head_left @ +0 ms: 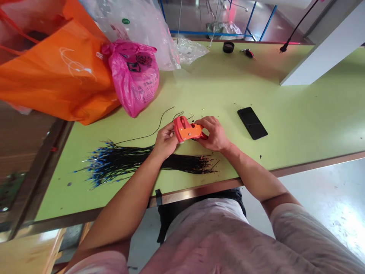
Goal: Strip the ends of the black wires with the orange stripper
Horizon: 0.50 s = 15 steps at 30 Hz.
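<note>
My right hand (214,134) is wrapped round the handles of a red and orange wire stripper (190,132), held above the table. At the tool's head, my left hand (166,140) is closed, fingertips pinched against its left side. A thin black wire (177,114) shows just beyond those fingertips; the pinched part itself is hidden. Beneath my left wrist lies a long bundle of black wires (128,160), with blue-tipped ends on the left and copper-coloured ends on the right. One loose black wire (148,135) curves away behind the bundle.
An orange bag (62,72), a pink plastic bag (134,76) and clear plastic bags (137,23) crowd the back left. A black phone (252,123) lies right of my hands. Farther back are a black ring (228,47), keys (249,53), a plug (283,47) and a white post (319,49).
</note>
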Each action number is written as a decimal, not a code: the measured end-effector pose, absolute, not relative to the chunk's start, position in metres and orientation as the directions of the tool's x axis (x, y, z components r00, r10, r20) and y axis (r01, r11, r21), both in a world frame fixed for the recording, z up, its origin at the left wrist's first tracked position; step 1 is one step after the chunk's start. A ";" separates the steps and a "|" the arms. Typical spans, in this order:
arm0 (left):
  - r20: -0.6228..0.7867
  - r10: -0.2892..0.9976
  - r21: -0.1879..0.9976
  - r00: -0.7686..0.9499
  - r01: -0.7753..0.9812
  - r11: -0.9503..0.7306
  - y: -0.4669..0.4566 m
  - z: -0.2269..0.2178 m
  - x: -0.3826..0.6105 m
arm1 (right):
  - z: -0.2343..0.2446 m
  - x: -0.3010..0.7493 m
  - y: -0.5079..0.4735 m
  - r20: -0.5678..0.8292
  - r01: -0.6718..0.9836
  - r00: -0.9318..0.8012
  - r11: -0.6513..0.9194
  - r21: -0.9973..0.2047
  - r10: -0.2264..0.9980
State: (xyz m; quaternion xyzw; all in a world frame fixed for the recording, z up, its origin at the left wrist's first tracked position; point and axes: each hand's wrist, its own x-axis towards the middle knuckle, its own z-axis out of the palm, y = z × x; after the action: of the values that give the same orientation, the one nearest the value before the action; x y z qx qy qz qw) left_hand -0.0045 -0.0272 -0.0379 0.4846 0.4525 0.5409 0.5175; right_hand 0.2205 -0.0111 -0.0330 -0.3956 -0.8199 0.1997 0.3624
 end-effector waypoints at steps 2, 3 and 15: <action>0.064 0.998 0.991 -0.011 -0.114 -0.064 -0.027 -0.037 -0.005 | -0.034 0.221 -0.011 0.406 0.562 -0.472 0.622 -0.546 0.783; 0.057 0.998 0.990 -0.014 -0.128 -0.058 -0.027 -0.036 -0.005 | -0.034 0.221 -0.012 0.398 0.580 -0.480 0.624 -0.525 0.782; 0.130 0.991 0.988 0.043 -0.091 -0.126 -0.023 -0.046 -0.013 | -0.032 0.216 -0.016 0.411 0.617 -0.406 0.577 -0.535 0.816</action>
State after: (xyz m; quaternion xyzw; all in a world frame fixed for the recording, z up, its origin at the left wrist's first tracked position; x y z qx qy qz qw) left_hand -0.0132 -0.0230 -0.0463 0.5205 0.4320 0.5405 0.5003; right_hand 0.2157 -0.0157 -0.0318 -0.4345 -0.8248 0.1512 0.3287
